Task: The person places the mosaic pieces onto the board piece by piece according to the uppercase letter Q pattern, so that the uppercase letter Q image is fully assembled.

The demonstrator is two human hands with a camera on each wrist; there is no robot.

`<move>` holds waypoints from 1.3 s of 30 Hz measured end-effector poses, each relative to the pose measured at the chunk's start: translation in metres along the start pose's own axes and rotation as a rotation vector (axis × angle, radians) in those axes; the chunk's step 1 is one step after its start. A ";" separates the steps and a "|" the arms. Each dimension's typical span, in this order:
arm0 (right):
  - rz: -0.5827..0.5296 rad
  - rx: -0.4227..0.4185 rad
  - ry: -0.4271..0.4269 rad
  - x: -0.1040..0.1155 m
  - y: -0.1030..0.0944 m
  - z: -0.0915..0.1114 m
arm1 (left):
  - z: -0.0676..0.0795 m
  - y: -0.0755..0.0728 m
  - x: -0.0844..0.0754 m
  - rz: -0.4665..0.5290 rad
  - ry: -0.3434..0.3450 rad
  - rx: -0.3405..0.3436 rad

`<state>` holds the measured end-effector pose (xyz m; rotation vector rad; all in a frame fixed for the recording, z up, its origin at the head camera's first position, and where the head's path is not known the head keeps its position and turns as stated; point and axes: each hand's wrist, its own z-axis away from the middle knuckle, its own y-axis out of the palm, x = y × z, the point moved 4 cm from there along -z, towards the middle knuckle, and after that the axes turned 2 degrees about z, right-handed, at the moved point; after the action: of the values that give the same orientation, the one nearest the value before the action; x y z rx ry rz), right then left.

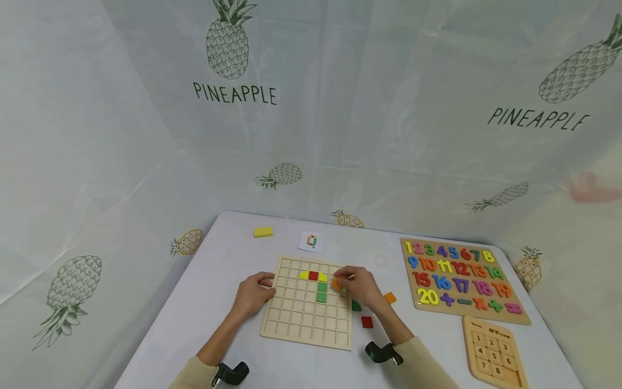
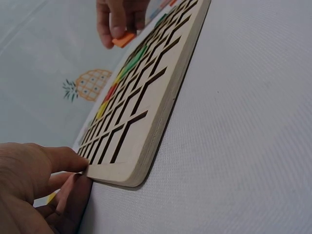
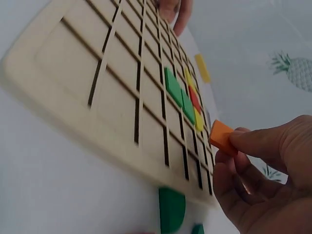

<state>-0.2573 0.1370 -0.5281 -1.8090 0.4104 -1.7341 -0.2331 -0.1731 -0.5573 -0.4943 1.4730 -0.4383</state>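
A wooden grid board [image 1: 291, 322] lies on the white table. On it sit a red square tile [image 1: 313, 275] between two yellow tiles [image 1: 323, 277], and two green square tiles [image 1: 322, 296] in a column below. My left hand [image 1: 254, 294] touches the board's left edge, its thumb straight against the rim in the left wrist view. Over the board's right side, my right hand [image 1: 360, 285] pinches an orange tile [image 3: 222, 137] between thumb and fingers. The tile is held tilted above the surface, apart from the grid.
A small pattern card [image 1: 311, 241] and a yellow block [image 1: 263, 232] lie behind the board. To its right are loose green [image 1: 356, 306], red [image 1: 367, 322] and orange [image 1: 390, 297] pieces. Farther right lie a number puzzle [image 1: 421, 301] and a wooden number tray [image 1: 468, 346].
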 end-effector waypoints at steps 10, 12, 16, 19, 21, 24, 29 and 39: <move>-0.006 0.093 -0.134 0.025 0.032 -0.010 | -0.001 0.001 0.002 -0.014 -0.012 -0.017; -0.010 0.110 -0.147 0.030 0.038 -0.012 | -0.001 0.001 0.003 -0.013 -0.014 -0.016; 0.008 0.120 -0.176 0.038 0.047 -0.017 | 0.000 0.002 0.004 -0.014 -0.013 -0.012; 0.027 0.109 -0.201 0.043 0.052 -0.019 | -0.001 0.003 0.005 -0.016 -0.015 -0.013; 0.043 0.099 -0.219 0.044 0.055 -0.021 | -0.001 0.003 0.005 -0.021 -0.018 -0.017; 0.080 0.104 -0.235 0.045 0.060 -0.024 | -0.002 0.003 0.005 -0.022 -0.022 -0.021; 0.191 0.121 -0.264 0.051 0.068 -0.027 | -0.002 0.003 0.004 -0.013 -0.027 -0.021; 0.277 0.097 -0.266 0.055 0.075 -0.026 | -0.003 0.004 0.005 -0.008 -0.022 -0.012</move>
<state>-0.2638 0.0407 -0.5301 -1.7875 0.4345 -1.2860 -0.2356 -0.1725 -0.5637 -0.5133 1.4533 -0.4289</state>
